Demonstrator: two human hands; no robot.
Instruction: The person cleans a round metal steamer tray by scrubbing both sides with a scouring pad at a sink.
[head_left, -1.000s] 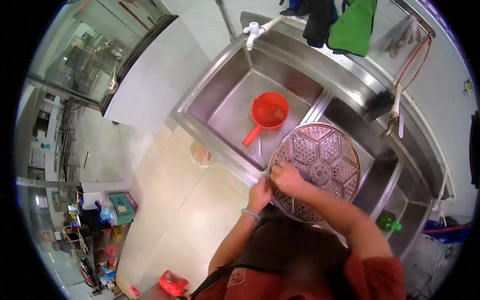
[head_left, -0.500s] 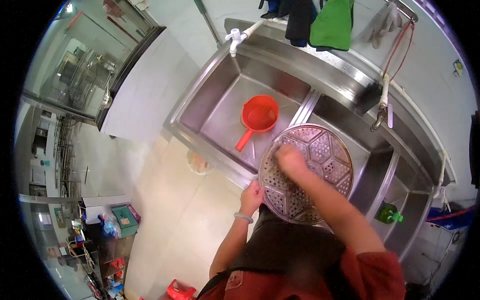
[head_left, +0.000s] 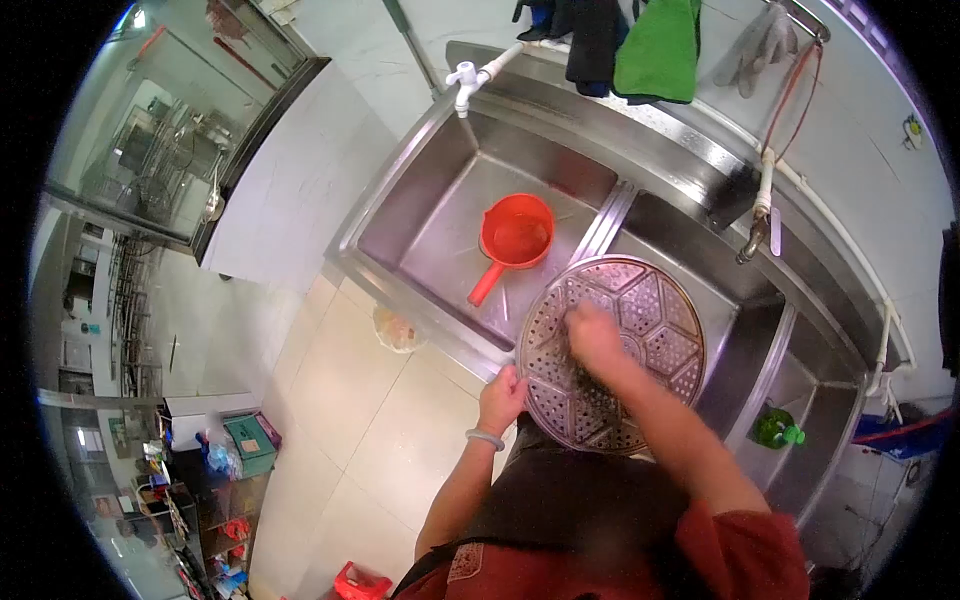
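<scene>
A round perforated metal steamer plate [head_left: 665, 320] rests tilted over the front rim and divider of the sink, against the apron. My left hand [head_left: 502, 398], with a grey band on its wrist, is closed on the plate's left rim. My right hand [head_left: 597, 345] lies closed on the plate's upper surface, left of its centre. Whatever is under its fingers is hidden. Dark grime marks the plate below that hand. Left of the plate, an orange-red dipper [head_left: 518, 232] with its handle toward me sits in the left sink basin [head_left: 430, 220].
A white tap [head_left: 464, 82] is over the left basin, and a metal tap [head_left: 755, 238] over the middle one. A green bottle [head_left: 776, 428] lies in the right basin. Green and dark cloths [head_left: 655, 50] hang behind. A small basket [head_left: 396, 330] stands on the floor.
My right hand has shifted slightly right and down across the plate. My left hand keeps its hold on the rim.
</scene>
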